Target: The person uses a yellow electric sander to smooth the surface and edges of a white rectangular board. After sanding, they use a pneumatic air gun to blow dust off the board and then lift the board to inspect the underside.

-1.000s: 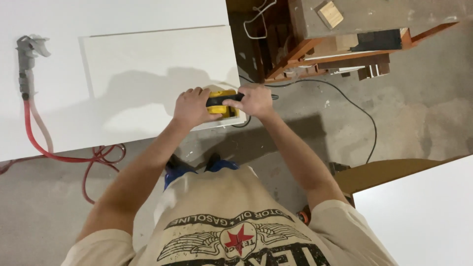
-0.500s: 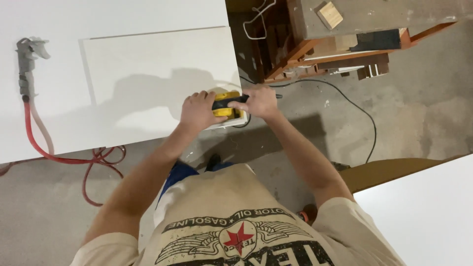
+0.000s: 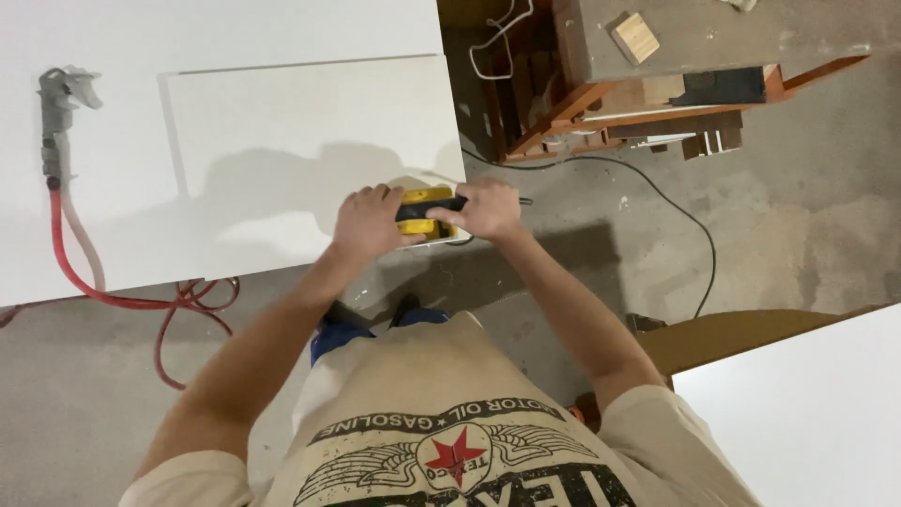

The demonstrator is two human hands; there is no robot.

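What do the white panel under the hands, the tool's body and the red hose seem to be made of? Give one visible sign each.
White panel: probably painted or laminated board; flat, matte, even white, square edges.
Yellow and black tool, gripped by left hand and right hand: likely moulded plastic, smooth coloured shell.
Red hose: looks like rubber or flexible plastic; it curves and loops.

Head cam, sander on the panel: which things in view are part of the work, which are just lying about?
In use:
left hand
right hand
yellow sander, held by both hands
white panel under it
black cord on the floor

Lying about:
spray gun
red hose
wood offcuts
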